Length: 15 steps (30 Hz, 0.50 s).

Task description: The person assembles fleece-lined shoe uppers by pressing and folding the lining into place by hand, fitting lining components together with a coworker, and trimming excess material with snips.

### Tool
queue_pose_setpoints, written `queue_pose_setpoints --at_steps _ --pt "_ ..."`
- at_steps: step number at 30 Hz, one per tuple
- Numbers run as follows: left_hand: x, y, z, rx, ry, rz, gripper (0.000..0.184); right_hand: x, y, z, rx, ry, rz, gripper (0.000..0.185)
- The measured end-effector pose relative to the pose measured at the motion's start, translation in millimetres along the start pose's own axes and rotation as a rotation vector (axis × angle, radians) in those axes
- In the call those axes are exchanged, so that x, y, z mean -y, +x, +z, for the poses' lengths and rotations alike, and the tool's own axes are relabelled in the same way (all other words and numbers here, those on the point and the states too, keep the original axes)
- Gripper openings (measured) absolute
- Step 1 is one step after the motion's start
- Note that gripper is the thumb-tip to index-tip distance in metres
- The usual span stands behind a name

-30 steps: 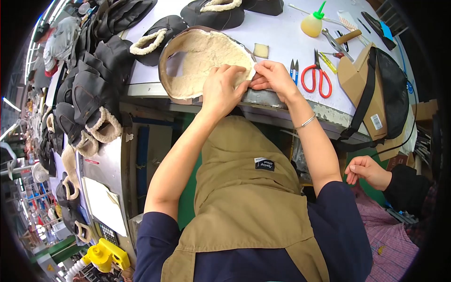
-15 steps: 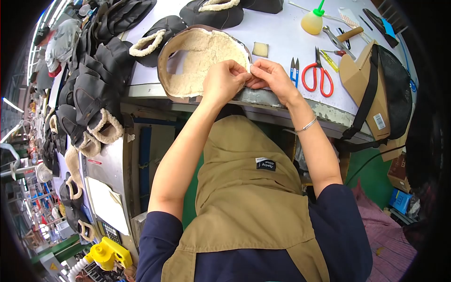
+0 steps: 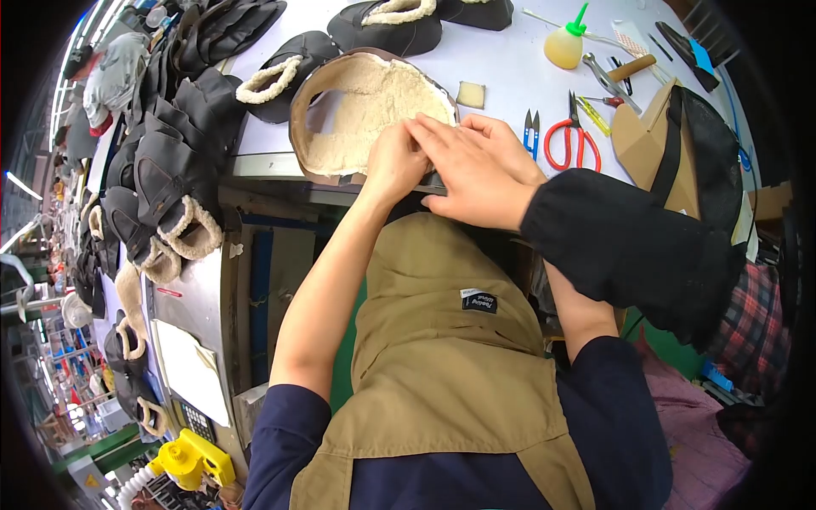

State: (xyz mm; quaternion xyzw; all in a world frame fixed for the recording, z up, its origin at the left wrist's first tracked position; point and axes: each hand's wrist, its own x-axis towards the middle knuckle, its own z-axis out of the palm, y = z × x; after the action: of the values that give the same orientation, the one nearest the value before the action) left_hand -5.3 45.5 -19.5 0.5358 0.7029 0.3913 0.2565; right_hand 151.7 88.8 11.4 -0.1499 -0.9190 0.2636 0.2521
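A round fleece-lined piece (image 3: 382, 93) with a brown outer edge lies at the table's front edge. My left hand (image 3: 396, 161) is closed on its near right rim, fingertips partly covered by a co-worker's hand. My right hand (image 3: 503, 146) is beside the same rim, mostly behind that co-worker's hand, so its fingertips are hidden. The co-worker's hand (image 3: 476, 183), in a black sleeve (image 3: 629, 242), reaches in from the right across both my hands, its fingers over the rim. Blue snips (image 3: 531, 133) and red-handled scissors (image 3: 571, 143) lie to the right.
Black fleece-trimmed shoe uppers (image 3: 161, 170) are piled at the left, with others at the table's back. A glue bottle (image 3: 564, 47), a hammer (image 3: 631, 68), a small foam square (image 3: 472, 94) and a cardboard piece with a black bag (image 3: 714, 161) are on the white table (image 3: 510, 76).
The co-worker's arm, out at the right one second ago and out of sight half a second ago, now stretches over my right forearm, its hand at the fleece-lined piece's rim.
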Motion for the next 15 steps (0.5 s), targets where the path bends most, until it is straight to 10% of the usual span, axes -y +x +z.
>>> queue_pose_setpoints --at_steps 8,15 --pt "16.7 -38.6 3.5 -0.159 0.284 0.448 0.028 18.8 37.7 -53.1 0.534 0.302 0.478 0.054" --pt "14.1 -36.7 5.2 -0.205 0.404 0.477 0.040 53.0 62.9 -122.6 -0.183 0.841 0.335 0.030"
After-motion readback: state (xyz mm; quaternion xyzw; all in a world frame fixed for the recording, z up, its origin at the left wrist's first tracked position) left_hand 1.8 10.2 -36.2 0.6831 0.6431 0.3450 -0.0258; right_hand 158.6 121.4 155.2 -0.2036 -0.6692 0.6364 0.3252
